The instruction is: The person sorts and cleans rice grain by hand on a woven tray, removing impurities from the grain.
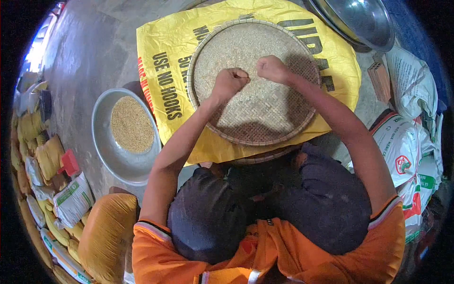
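Round woven tray (pixel 260 132), brownish, shallow, banded rim with ties at regular gaps. I see it face up, roughly level, on top of a yellow printed sack (pixel 165 47) that sticks out all round. Grain (pixel 250 97), pale, small, loose, spread thin inside it: thickest over the far side and middle, patchy toward the near edge, where the weave shows through. Right side mostly brown weave too, partly shaded.

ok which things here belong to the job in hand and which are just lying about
Seem in use:
woven tray
pale grain on it
yellow sack beneath
metal basin of golden grain, probably

Seem just lying about:
metal bowls
brick
orange sack
white bags
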Demonstrator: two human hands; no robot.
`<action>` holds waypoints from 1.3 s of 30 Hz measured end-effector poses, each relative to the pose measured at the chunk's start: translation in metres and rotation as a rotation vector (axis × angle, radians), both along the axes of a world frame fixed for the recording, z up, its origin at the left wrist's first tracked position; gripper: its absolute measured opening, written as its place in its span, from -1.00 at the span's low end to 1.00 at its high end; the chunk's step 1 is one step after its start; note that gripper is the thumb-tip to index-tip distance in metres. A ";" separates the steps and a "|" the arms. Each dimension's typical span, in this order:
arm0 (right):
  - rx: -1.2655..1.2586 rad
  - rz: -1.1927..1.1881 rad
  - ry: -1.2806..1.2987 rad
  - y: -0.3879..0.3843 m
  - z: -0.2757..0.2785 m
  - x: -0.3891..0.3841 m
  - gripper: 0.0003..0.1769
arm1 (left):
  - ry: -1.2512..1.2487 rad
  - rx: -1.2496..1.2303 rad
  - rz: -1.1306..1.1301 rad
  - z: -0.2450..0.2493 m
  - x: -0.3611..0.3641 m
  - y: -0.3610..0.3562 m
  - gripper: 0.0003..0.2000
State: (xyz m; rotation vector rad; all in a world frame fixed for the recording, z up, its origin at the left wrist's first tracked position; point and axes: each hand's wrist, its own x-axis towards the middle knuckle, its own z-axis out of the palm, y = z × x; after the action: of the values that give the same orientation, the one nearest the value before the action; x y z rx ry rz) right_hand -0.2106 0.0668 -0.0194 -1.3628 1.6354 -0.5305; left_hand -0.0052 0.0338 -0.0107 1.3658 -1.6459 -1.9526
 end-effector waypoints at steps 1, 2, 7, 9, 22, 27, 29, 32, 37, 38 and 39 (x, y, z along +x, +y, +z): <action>-0.103 0.063 0.075 0.002 -0.001 0.001 -0.85 | -0.065 -0.180 -0.029 0.000 -0.002 0.006 -0.88; -0.102 0.063 0.075 0.004 -0.003 0.003 -0.85 | -0.130 -0.361 -0.058 0.000 -0.003 0.010 -0.86; -0.156 0.165 0.194 0.002 -0.018 0.008 -0.85 | -0.328 -0.631 -0.239 0.003 -0.005 0.013 -0.88; -0.158 0.132 0.118 -0.001 -0.019 0.002 -0.87 | -0.322 -0.606 -0.221 -0.001 -0.006 0.012 -0.88; -0.135 0.036 0.142 -0.006 -0.009 -0.004 -0.89 | 0.135 0.208 0.079 0.003 0.000 -0.022 -0.88; -0.181 0.093 0.230 -0.002 -0.015 0.001 -0.88 | -0.054 -0.120 0.014 -0.002 -0.013 -0.009 -0.88; -0.137 0.074 0.229 -0.005 -0.008 0.001 -0.87 | -0.174 -0.272 -0.069 -0.005 -0.017 -0.008 -0.88; 0.031 0.012 0.041 -0.010 0.004 -0.009 -0.86 | -0.320 -0.442 -0.204 0.000 -0.020 -0.007 -0.89; -0.010 -0.006 0.051 -0.010 0.010 -0.004 -0.86 | -0.388 -0.581 -0.245 -0.003 -0.019 -0.009 -0.89; -0.011 -0.008 0.052 -0.009 -0.003 -0.002 -0.86 | -0.376 -0.584 -0.246 -0.001 -0.019 -0.009 -0.89; -0.140 0.045 0.149 -0.008 -0.016 0.002 -0.85 | -0.376 -0.585 -0.247 0.000 -0.020 -0.009 -0.89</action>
State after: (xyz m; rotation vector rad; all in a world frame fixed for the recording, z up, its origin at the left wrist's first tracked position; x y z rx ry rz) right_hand -0.2091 0.0588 -0.0352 -1.5704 1.7085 -0.5361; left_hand -0.0254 0.0243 -0.0111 1.3782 -2.4052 -1.1837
